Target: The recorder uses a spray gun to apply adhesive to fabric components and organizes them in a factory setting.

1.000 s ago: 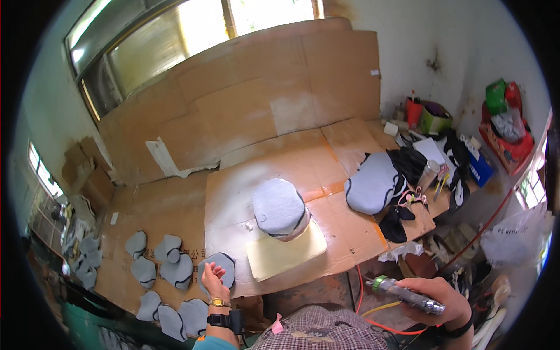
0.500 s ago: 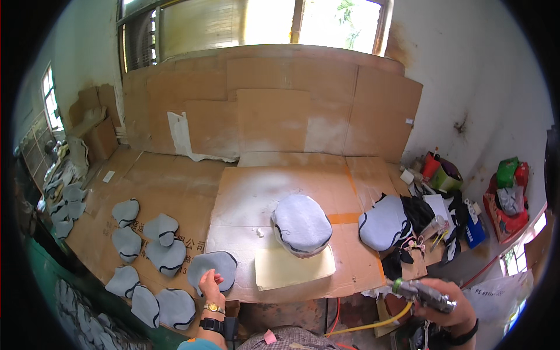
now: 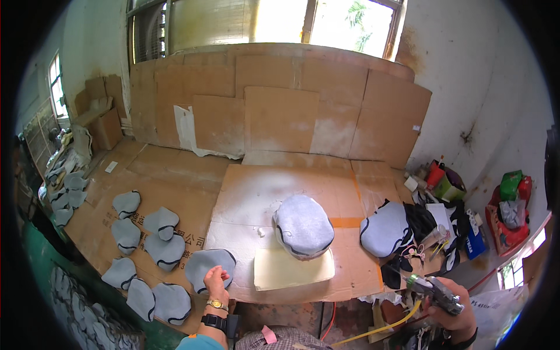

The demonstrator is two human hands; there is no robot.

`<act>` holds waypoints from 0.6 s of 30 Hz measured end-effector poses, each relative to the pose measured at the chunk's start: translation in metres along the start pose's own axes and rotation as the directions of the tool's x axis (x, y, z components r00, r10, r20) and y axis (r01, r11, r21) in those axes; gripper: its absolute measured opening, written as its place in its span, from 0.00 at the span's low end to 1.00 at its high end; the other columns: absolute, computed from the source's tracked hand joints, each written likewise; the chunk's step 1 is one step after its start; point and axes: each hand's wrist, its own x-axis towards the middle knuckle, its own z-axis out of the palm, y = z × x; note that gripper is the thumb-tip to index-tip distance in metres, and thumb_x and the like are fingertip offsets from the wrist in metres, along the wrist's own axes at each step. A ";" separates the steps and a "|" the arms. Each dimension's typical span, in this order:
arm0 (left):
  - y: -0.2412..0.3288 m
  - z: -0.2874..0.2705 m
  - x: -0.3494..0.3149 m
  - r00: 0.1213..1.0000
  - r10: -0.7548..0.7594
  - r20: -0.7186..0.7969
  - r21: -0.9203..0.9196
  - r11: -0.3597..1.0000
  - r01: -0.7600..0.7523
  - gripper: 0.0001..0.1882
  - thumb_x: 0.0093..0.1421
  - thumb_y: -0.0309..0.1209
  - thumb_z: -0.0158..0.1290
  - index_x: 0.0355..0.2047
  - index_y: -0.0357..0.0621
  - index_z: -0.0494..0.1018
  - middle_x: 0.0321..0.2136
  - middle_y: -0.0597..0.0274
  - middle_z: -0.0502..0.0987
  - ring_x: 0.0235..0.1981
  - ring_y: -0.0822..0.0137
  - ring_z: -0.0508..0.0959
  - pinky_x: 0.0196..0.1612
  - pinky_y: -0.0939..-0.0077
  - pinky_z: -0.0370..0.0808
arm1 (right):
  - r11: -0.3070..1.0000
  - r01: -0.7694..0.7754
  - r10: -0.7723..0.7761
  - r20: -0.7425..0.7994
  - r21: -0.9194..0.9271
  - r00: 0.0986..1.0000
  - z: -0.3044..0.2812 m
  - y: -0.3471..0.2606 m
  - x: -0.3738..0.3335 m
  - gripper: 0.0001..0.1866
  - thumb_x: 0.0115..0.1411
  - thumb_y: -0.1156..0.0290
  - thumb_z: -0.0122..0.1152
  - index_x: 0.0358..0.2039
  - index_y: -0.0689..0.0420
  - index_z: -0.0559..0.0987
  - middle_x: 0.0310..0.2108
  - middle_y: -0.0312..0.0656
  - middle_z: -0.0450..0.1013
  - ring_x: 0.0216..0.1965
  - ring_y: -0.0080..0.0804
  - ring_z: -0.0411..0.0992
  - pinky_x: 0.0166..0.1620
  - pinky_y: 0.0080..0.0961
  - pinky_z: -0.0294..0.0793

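Observation:
My left hand (image 3: 216,281), its fingers curled together, is over a grey, black-edged, rounded fabric piece (image 3: 201,263) near the table's front edge. What its fingertips hold, if anything, is hidden. My right hand (image 3: 454,306) is closed around a metal spray gun (image 3: 434,293) at the lower right, with a yellow hose (image 3: 394,322) running from it. Between the hands, a stack of light grey rounded pieces (image 3: 304,223) sits at the back of a cream foam block (image 3: 291,276). Another grey piece with black edging (image 3: 385,230) lies to the right.
Several grey fabric pieces (image 3: 166,251) are spread over cardboard on the left. Tall cardboard sheets (image 3: 280,116) stand at the back. Cluttered at the right are black straps, a cup (image 3: 434,236), a blue box (image 3: 475,236) and a red bag (image 3: 503,213). A grey pile (image 3: 87,309) lies lower left.
The view has shifted slightly. My right hand has brought the spray gun a little to the right. My left hand stays over the same grey piece.

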 end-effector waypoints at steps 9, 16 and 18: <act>-0.020 0.056 -0.014 0.988 -0.011 0.157 -0.010 1.000 0.012 0.09 0.46 0.20 0.52 0.30 0.37 0.73 0.22 0.64 0.73 0.20 0.73 0.71 0.25 0.83 0.70 | 0.963 0.162 -0.119 0.200 -0.216 0.973 0.011 -0.001 0.013 0.28 0.43 0.80 0.62 0.48 0.64 0.68 0.28 0.45 0.73 0.29 0.30 0.74 0.35 0.24 0.73; -0.030 0.150 -0.069 0.879 -0.129 0.459 0.096 0.991 0.095 0.09 0.46 0.26 0.60 0.27 0.39 0.73 0.22 0.67 0.73 0.21 0.76 0.69 0.26 0.85 0.66 | 0.998 0.054 -0.055 0.031 0.020 0.998 -0.014 0.007 -0.003 0.30 0.42 0.77 0.61 0.48 0.67 0.66 0.27 0.45 0.73 0.28 0.31 0.74 0.33 0.23 0.73; -0.030 0.168 -0.081 0.889 -0.140 0.437 0.145 0.986 0.084 0.09 0.46 0.27 0.61 0.26 0.40 0.73 0.21 0.68 0.73 0.21 0.76 0.68 0.26 0.84 0.65 | 0.999 0.040 -0.041 0.098 0.010 0.994 -0.016 0.014 -0.008 0.29 0.42 0.79 0.59 0.49 0.67 0.66 0.27 0.45 0.73 0.27 0.31 0.74 0.32 0.26 0.74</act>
